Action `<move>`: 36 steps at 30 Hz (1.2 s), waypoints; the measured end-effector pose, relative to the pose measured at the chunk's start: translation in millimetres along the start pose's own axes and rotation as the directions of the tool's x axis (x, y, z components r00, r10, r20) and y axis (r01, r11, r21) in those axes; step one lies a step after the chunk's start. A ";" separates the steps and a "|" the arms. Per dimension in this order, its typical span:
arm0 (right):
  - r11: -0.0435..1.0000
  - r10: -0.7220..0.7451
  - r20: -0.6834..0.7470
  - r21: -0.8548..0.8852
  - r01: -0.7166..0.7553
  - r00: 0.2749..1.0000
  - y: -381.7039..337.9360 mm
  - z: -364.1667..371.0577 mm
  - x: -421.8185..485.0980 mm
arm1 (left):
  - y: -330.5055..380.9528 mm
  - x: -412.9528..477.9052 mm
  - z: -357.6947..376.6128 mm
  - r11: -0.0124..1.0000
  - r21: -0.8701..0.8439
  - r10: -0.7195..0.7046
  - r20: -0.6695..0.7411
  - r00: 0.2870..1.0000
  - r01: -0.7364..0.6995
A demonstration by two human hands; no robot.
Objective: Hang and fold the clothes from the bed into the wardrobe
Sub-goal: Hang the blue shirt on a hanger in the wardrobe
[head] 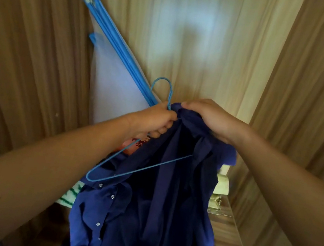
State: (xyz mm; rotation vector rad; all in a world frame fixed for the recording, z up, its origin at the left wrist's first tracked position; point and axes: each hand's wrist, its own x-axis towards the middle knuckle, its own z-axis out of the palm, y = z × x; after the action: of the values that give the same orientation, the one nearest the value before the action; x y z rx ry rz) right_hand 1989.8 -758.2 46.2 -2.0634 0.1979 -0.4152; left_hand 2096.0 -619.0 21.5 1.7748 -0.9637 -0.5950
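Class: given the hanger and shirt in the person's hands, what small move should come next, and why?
Probably pull the shirt over the bare corner of the hanger. The left hand grips the hanger below its hook, the right hand holds the shirt's top edge, and one hanger corner sticks out uncovered.

Both hands [153, 119] [209, 117] hold shirt [155, 205] (navy) and hanger [126, 163].

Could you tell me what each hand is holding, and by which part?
Left hand grips the blue wire hanger at its neck, below the hook; right hand pinches the navy shirt at its top edge.
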 end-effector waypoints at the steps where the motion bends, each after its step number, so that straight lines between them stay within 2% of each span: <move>1: 0.999 -0.014 -0.010 -0.042 0.014 1.000 -1.8 -1.1 -1.7 | -2.1 0.8 0.4 1.000 -0.023 0.016 -0.026 1.000 -0.017; 4: 0.959 -0.138 -0.090 -0.259 0.110 0.986 7.3 -7.6 1.9 | -10.0 4.0 -1.3 0.995 -0.071 0.071 -0.066 0.995 -0.076; 7: 0.857 -0.208 -0.054 -0.492 0.155 0.977 29.1 -3.9 3.8 | -11.0 1.1 -2.0 0.990 -0.097 0.093 -0.065 0.994 -0.099; 9: 0.785 -0.259 -0.016 -0.586 0.201 0.966 37.8 3.3 -0.7 | -11.4 -0.4 -3.9 0.988 -0.102 0.111 -0.028 0.993 -0.113; 11: 0.753 -0.320 -0.032 -0.615 0.234 0.947 37.0 7.5 -5.8 | -15.0 -2.3 -14.2 0.988 -0.144 0.072 0.110 0.991 -0.056; 13: 0.731 -0.343 -0.081 -0.648 0.212 0.936 34.8 3.2 -7.9 | -30.6 -1.8 -34.7 0.981 -0.164 -0.055 0.303 0.952 0.109; 16: 0.761 -0.360 -0.169 -0.622 0.184 0.918 33.5 -9.6 -10.4 | -70.8 0.1 -60.5 0.947 -0.079 -0.252 0.420 0.872 0.311; 20: 0.762 -0.411 -0.215 -0.614 0.205 0.886 29.8 -26.7 -16.2 | -117.7 -10.7 -54.6 0.918 0.241 -0.395 0.475 0.787 0.315; 21: 0.765 -0.419 -0.223 -0.609 0.210 0.880 29.0 -29.9 -17.2 | -120.6 -18.6 -46.3 0.927 0.236 -0.374 0.515 0.771 0.292; 22: 0.774 -0.418 -0.236 -0.598 0.208 0.877 28.4 -33.0 -17.9 | -139.3 -6.6 -45.7 0.946 0.213 -0.322 0.516 0.794 0.245; 23: 0.781 -0.416 -0.250 -0.591 0.203 0.874 27.8 -36.0 -18.4 | -157.3 9.6 -50.4 0.947 0.243 -0.306 0.470 0.828 0.212; 24: 0.779 -0.414 -0.259 -0.597 0.192 0.873 26.9 -39.5 -18.6 | -187.7 35.9 -61.2 0.912 0.322 -0.367 0.357 0.859 0.256; 25: 0.763 -0.415 -0.260 -0.622 0.177 0.872 26.0 -43.5 -19.2 | -207.2 56.5 -70.3 0.890 0.385 -0.328 0.176 0.928 0.242; 26: 0.739 -0.414 -0.260 -0.655 0.155 0.872 24.8 -48.6 -20.4 | -209.6 58.9 -80.2 0.845 0.469 -0.301 0.020 0.953 0.257; 27: 0.708 -0.413 -0.260 -0.694 0.128 0.873 23.8 -55.4 -21.8 | -195.5 54.3 -84.4 0.848 0.481 -0.230 -0.048 0.972 0.224; 29: 0.635 -0.383 -0.261 -0.771 0.048 0.886 20.6 -71.0 -24.8 | -130.5 29.8 -84.1 0.917 0.385 -0.112 -0.012 0.994 0.107; 31: 0.546 -0.320 -0.254 -0.837 -0.042 0.913 14.8 -83.3 -27.4 | -69.9 18.0 -91.5 0.928 0.373 0.013 -0.098 0.995 0.024; 34: 0.458 -0.262 -0.318 -0.872 -0.172 0.911 2.1 -91.5 -28.0 | -22.8 23.9 -108.1 0.901 0.434 0.090 -0.199 0.976 0.005; 36: 0.455 -0.277 -0.374 -0.862 -0.221 0.885 -8.0 -92.1 -26.3 | 5.8 28.7 -106.6 0.941 0.339 0.100 -0.213 0.972 -0.022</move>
State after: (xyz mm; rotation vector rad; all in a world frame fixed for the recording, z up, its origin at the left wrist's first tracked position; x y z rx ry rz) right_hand 1930.9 -820.5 89.8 -2.9898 0.8482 -1.0125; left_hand 2190.5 -587.4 69.3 2.0520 -0.9976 -0.1847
